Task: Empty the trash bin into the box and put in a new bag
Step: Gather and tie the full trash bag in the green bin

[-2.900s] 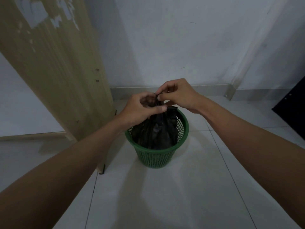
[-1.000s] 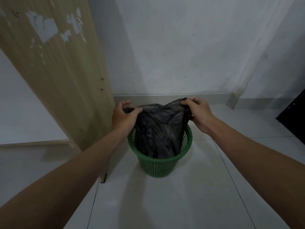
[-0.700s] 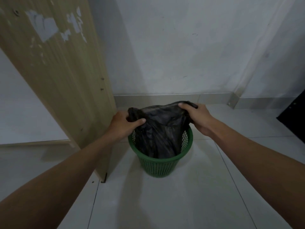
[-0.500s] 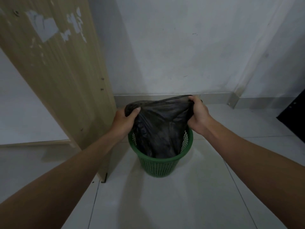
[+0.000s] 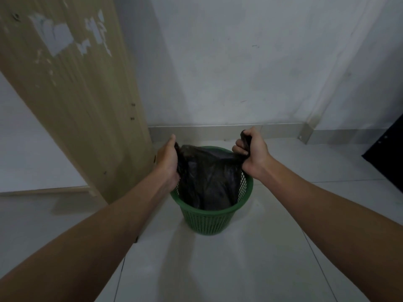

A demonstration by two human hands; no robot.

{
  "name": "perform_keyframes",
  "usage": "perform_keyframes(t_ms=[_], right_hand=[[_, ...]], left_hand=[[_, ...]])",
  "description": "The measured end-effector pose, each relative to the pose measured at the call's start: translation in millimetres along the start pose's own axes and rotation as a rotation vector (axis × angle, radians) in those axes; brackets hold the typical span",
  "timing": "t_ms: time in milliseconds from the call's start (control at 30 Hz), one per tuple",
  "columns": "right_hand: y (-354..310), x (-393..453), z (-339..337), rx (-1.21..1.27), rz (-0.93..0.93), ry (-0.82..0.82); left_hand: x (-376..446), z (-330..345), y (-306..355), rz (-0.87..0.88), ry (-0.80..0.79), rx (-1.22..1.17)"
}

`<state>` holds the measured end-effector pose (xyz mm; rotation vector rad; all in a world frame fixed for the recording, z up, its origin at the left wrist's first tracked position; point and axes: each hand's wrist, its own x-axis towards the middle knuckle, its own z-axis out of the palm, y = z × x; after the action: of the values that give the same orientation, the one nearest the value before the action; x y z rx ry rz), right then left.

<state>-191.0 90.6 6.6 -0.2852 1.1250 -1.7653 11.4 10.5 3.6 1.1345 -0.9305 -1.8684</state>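
A small green mesh trash bin (image 5: 209, 221) stands on the pale tiled floor in front of me. A black plastic bag (image 5: 207, 177) hangs down inside it, its mouth stretched across the top of the bin. My left hand (image 5: 166, 161) grips the bag's left edge just over the bin's left rim. My right hand (image 5: 253, 150) clutches a bunched piece of the bag's right edge, held a little above the right rim. The box is not in view.
A tall wooden panel (image 5: 72, 101) leans close on the bin's left. A white wall with a grey skirting board (image 5: 218, 130) runs behind the bin. A dark object (image 5: 388, 158) stands at the right edge. Open floor tiles (image 5: 218, 269) lie between me and the bin.
Both hands have spread the bag's mouth wider apart. They have lowered it toward the bin's rim, so the bag sits deeper in the bin than half a second ago.
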Motion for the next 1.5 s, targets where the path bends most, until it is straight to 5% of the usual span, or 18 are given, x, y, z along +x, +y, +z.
perform_keyframes(t_ms=[233,367,500,700,833,967,1033,1200,1500], right_hand=[[1.3,-0.5,15.9,-0.179,-0.146,0.036],[-0.5,7.0,13.5,-0.095,-0.158,0.128],[-2.4,9.6,8.9,-0.038,-0.165,0.213],[-3.0,6.3,10.6,0.112,-0.118,0.233],[-1.1,0.7,11.3,0.225,-0.076,0.163],[1.3,0.1,11.0,-0.026,-0.071,0.124],[3.7,1.6,14.7,-0.2,-0.095,0.102],[8.6,-3.7,32.4,-0.37,-0.185,0.026],[12.9,-20.0,0.0,-0.813,-0.325,0.002]], left_hand=[[-10.7,-4.8,1.9,0.325,0.019,0.489],[-16.3,-40.4,-5.7,0.551,-0.241,1.028],[-0.3,-42.9,-7.7,0.574,-0.172,0.817],[18.7,-23.2,3.6,0.193,-0.016,0.189],[7.9,-1.7,1.1,-0.053,-0.096,-0.15],[2.4,11.1,-4.8,-0.126,-0.135,-0.242],[0.0,16.9,-7.7,-0.124,-0.136,-0.144],[2.2,26.8,-20.2,0.26,-0.174,0.275],[-14.1,-1.5,-32.2,0.412,-0.081,0.85]])
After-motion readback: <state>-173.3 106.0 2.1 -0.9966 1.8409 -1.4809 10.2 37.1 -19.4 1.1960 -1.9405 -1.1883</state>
